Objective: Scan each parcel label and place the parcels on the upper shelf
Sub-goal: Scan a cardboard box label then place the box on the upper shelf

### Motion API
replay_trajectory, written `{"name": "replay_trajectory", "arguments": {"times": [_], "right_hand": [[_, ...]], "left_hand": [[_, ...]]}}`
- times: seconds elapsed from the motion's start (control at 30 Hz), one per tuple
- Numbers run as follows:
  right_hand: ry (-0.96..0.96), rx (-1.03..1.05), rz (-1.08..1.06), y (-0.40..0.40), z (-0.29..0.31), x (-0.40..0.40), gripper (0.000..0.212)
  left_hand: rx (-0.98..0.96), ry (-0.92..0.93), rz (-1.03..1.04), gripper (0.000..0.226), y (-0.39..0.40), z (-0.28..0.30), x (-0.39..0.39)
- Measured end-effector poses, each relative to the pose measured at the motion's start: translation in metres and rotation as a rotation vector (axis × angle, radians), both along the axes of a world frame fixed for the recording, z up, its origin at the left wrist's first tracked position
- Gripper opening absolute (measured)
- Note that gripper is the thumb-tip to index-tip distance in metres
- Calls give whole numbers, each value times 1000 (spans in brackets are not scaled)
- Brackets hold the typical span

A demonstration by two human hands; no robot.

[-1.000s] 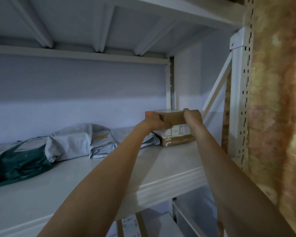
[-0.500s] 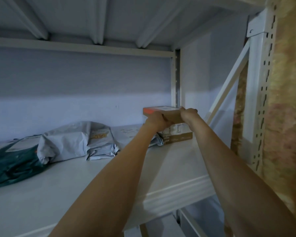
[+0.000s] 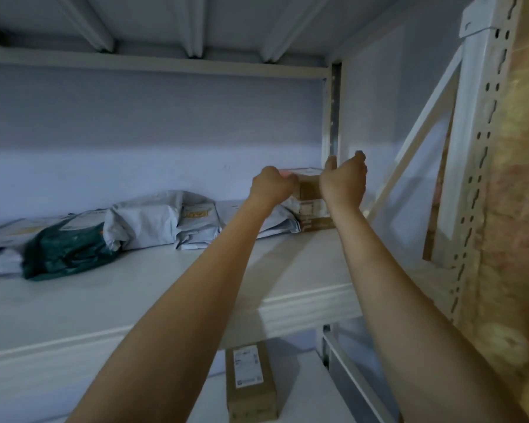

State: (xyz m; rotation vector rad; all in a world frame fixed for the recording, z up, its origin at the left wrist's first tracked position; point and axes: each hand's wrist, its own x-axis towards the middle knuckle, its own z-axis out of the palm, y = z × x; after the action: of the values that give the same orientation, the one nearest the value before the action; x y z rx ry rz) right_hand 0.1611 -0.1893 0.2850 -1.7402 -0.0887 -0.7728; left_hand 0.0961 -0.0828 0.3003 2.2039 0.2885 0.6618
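Resting left hand [image 3: 272, 187] curled on top box [image 3: 307, 186] | right hand [image 3: 344, 181] loose, beside it | upper shelf [image 3: 287, 261]

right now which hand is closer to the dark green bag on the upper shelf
Left. The left hand grips the left end of the small box stacked at the shelf's right end, on the side facing the dark green bag. The right hand sits beyond the box's right end, farther away.

Three cardboard boxes [image 3: 308, 187] [image 3: 315, 216] [image 3: 251, 381], about five poly mailers [image 3: 144, 219], two hands [image 3: 272, 186] [image 3: 344, 181].
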Motion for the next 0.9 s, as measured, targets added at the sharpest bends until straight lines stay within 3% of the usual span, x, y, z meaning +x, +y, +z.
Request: {"name": "replay_trajectory", "arguments": {"times": [0.1,0.2,0.27,0.33,0.47,0.63,0.9], "right_hand": [[28,-6,111,2,-2,-35,56],[22,6,182,2,-16,-83,42],[8,-2,246,1,-27,-117,30],[-12,12,321,0,-40,-143,27],[34,115,510,-4,-71,-198,29],[204,-47,646,8,-139,-270,36],[532,-42,531,43,-252,-266,27]], "left_hand": [[-48,-62,31,39,5,-12,-30],[-111,-118,35,51,10,-31,-68],[-172,-201,12,43,15,-46,-97],[-259,-339,-29,32,20,-61,-131],[-461,-516,-160,34,18,-88,-216],[-481,-345,-261,36,28,-153,-289],[-655,-23,-85,31,80,-272,-285]]}}
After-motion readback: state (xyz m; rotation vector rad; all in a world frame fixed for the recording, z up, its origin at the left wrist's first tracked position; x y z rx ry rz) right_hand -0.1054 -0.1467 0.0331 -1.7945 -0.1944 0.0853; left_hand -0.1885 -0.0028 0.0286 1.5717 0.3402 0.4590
